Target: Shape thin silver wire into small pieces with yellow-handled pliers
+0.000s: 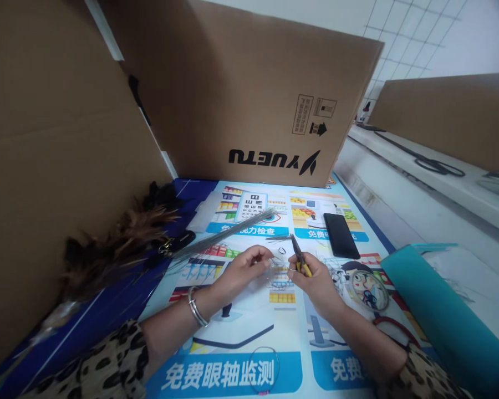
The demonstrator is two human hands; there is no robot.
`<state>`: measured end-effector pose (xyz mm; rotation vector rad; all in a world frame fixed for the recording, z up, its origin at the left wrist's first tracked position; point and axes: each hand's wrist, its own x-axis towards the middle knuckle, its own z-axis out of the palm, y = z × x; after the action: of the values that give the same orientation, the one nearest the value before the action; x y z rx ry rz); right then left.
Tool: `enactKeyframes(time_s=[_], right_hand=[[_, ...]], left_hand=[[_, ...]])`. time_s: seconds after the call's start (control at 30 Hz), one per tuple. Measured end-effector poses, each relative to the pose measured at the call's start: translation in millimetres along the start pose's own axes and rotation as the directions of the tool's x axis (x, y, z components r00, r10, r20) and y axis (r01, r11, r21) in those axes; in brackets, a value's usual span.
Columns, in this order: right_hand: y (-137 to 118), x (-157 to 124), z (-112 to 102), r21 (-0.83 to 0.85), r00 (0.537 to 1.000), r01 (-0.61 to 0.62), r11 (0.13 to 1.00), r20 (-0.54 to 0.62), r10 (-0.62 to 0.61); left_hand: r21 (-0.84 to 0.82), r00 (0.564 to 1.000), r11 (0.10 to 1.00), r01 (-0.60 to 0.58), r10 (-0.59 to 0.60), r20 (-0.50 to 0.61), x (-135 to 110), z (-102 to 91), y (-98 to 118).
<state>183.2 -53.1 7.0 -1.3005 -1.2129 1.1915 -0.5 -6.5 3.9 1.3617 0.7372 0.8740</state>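
Observation:
My right hand (318, 282) is closed around pliers (298, 252) with dark jaws and yellow handles; the jaws point up and away. Its thumb and forefinger also seem to pinch a bit of thin wire. Opposite it, my left hand (245, 271) pinches a thin wire (276, 258), and a short gap separates the two hands. Fine wire loops (280, 285) show below the fingertips, though it is unclear whether they are held or lie on the table. Just beyond the hands is a small dark ring (281, 250).
A bundle of straight wires (228, 230) lies beyond my left hand, with brown feathers (103, 244) farther left. A black phone (341, 235) and a teal box (444, 310) are at right. Cardboard (249, 94) stands behind. A wire ring (264, 368) lies in front.

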Motion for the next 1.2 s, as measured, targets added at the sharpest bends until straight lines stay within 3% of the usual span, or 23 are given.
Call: enactKeyframes(time_s=[0.17, 0.37, 0.67, 1.2], right_hand=[[-0.8, -0.2, 0.8, -0.001, 1.0, -0.006, 1.0, 0.005, 0.006], [-2.5, 0.0, 1.8, -0.022, 1.0, 0.013, 1.0, 0.018, -0.012], [0.0, -0.3, 4.2, -0.03, 0.996, 0.036, 0.999, 0.082, -0.033], [-0.2, -0.9, 3.9, -0.016, 0.995, 0.013, 1.0, 0.095, -0.012]], left_hand=[[0.158, 0.996, 0.985, -0.069, 0.076, -0.042, 0.4, -0.7, 1.7], [0.297, 0.992, 0.946, -0.13, 0.122, 0.043, -1.1, 0.5, 1.2], [0.366, 0.988, 0.918, -0.153, 0.139, 0.065, -1.7, 3.2, 0.3], [0.414, 0.99, 0.9, -0.14, 0.112, 0.091, -2.7, 2.7, 1.8]])
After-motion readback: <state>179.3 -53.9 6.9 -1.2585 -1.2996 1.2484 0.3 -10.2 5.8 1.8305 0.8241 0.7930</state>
